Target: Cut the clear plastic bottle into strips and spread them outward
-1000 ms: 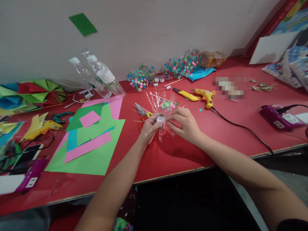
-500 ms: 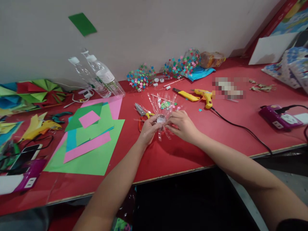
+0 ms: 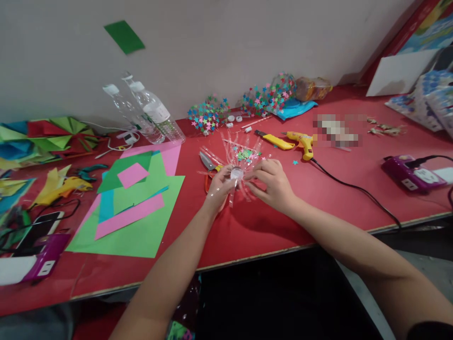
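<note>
A clear plastic bottle piece (image 3: 237, 174), cut into thin strips that fan out from its round whitish centre, is held just above the red table. My left hand (image 3: 217, 190) is closed around its left side. My right hand (image 3: 273, 183) is closed at its right side, thumb and fingers pinching at the strips; the exact contact is hard to see. Small star sequins (image 3: 245, 154) show among the far strips. Behind my left hand lies a pair of scissors (image 3: 207, 161) with orange and yellow handles, partly covered.
A yellow box cutter (image 3: 278, 140) and a yellow glue gun (image 3: 302, 143) lie to the right, its black cord reaching the table edge. Coloured paper sheets (image 3: 155, 236) lie left. Bottles (image 3: 155, 111) and star-covered clear pieces (image 3: 205, 115) line the wall. A purple power strip (image 3: 406, 174) sits right.
My right hand has shifted slightly to the right, its fingers a little away from the centre. The bottle piece has turned slightly in my left hand.
</note>
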`<state>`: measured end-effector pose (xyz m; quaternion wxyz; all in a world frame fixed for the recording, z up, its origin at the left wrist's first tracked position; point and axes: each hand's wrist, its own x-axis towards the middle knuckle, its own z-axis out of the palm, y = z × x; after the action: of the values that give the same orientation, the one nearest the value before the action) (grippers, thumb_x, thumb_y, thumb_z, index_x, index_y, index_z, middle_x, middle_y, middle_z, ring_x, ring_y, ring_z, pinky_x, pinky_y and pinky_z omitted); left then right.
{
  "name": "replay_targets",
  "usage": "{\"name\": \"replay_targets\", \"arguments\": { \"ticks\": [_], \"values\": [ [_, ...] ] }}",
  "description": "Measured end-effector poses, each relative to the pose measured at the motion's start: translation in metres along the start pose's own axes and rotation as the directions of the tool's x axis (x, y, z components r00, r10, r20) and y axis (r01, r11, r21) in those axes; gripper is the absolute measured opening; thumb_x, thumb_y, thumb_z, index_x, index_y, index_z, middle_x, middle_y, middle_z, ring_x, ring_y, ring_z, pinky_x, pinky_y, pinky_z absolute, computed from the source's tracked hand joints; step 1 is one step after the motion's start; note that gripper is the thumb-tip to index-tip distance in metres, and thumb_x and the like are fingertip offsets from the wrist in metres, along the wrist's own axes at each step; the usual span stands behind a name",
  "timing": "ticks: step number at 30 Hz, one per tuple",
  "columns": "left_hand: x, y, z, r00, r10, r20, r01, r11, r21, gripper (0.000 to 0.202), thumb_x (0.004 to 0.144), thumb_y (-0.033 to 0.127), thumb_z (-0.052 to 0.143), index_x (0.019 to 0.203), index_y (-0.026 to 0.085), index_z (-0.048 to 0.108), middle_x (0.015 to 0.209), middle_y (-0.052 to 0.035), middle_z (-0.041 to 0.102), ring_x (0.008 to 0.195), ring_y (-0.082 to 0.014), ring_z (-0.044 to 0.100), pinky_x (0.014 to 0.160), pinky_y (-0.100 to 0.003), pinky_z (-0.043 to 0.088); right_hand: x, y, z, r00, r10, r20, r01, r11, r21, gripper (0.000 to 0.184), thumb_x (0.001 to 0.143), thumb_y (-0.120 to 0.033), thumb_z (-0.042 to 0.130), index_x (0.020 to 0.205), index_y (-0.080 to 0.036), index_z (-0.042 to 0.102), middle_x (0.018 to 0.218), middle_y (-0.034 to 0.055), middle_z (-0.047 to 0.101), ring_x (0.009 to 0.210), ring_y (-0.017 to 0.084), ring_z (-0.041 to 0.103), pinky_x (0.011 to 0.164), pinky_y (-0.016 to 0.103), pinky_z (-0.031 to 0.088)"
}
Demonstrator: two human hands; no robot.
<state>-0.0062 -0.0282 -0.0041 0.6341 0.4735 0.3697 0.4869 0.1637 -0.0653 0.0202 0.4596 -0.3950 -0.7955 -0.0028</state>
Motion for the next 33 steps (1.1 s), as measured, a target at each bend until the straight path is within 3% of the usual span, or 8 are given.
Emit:
{"name": "replay_targets", "arguments": {
  "ticks": [5,9,13,15,17,24,33],
  "values": [
    [0.000,0.000,0.000,1.000,0.020,0.003,-0.020,0.999,0.039,0.045,0.057,0.023,0.080,0.097,0.019,0.061,0.084,0.0002,0.064,0.069,-0.0099,0.056,0.061,-0.021,0.043,0.000,-0.005,-0.002,0.999,-0.015,0.033,0.015,1.000,0.021,0.009,0.088,-0.023,0.057,0.087,-0.021,0.066,0.083,0.0025,0.066,0.083,0.018,0.059,0.081,0.037,0.039],
    [0.003,-0.002,-0.002,0.998,0.057,-0.033,-0.055,0.997,0.056,0.044,0.058,0.022,0.078,0.099,0.021,0.061,0.087,0.0004,0.065,0.072,-0.0103,0.057,0.062,-0.020,0.043,0.001,-0.009,-0.011,0.998,-0.031,-0.055,0.039,0.990,0.136,0.010,0.087,-0.024,0.056,0.086,-0.021,0.066,0.083,0.0020,0.067,0.081,0.017,0.060,0.084,0.039,0.041],
    [0.005,-0.003,-0.004,0.998,0.033,-0.055,-0.031,0.999,0.034,0.042,0.058,0.021,0.078,0.097,0.021,0.062,0.081,0.0026,0.065,0.062,-0.0080,0.057,0.060,-0.021,0.045,0.006,-0.007,-0.021,0.972,0.192,-0.134,-0.143,0.941,0.307,0.025,0.093,-0.027,0.049,0.075,-0.022,0.066,0.076,0.0021,0.064,0.076,0.016,0.060,0.078,0.036,0.045],
    [0.004,-0.002,-0.005,0.999,0.018,-0.028,-0.018,1.000,0.007,0.041,0.060,0.023,0.079,0.097,0.020,0.062,0.079,0.0027,0.065,0.060,-0.0086,0.059,0.061,-0.023,0.047,0.008,-0.004,-0.022,0.943,0.310,-0.118,-0.251,0.901,0.355,0.028,0.093,-0.028,0.049,0.071,-0.022,0.065,0.075,0.0022,0.063,0.075,0.016,0.060,0.075,0.034,0.046],
    [0.003,-0.001,-0.005,1.000,-0.001,-0.012,0.001,1.000,-0.030,0.041,0.060,0.025,0.079,0.096,0.019,0.063,0.079,0.0020,0.066,0.061,-0.0095,0.061,0.062,-0.024,0.048,0.010,-0.001,-0.020,0.934,0.349,-0.082,-0.301,0.887,0.349,0.024,0.091,-0.027,0.051,0.071,-0.022,0.064,0.075,0.0021,0.063,0.076,0.016,0.060,0.075,0.034,0.047],
    [0.003,0.003,-0.005,0.998,-0.055,0.012,0.056,0.994,-0.094,0.033,0.061,0.023,0.080,0.089,0.016,0.063,0.076,0.0012,0.066,0.061,-0.0093,0.063,0.061,-0.022,0.048,0.007,0.000,-0.008,0.964,0.266,-0.004,-0.262,0.953,0.156,0.011,0.088,-0.022,0.056,0.086,-0.022,0.068,0.086,0.0027,0.070,0.085,0.019,0.061,0.082,0.036,0.044],
    [0.002,0.002,-0.004,0.995,-0.095,0.022,0.097,0.989,-0.109,0.036,0.060,0.023,0.081,0.091,0.015,0.066,0.074,0.0014,0.064,0.059,-0.0080,0.059,0.060,-0.022,0.047,0.006,0.001,-0.008,0.968,0.252,0.014,-0.251,0.958,0.138,0.013,0.090,-0.025,0.057,0.094,-0.021,0.068,0.085,0.0033,0.068,0.082,0.018,0.060,0.081,0.036,0.043]
  ]
}}
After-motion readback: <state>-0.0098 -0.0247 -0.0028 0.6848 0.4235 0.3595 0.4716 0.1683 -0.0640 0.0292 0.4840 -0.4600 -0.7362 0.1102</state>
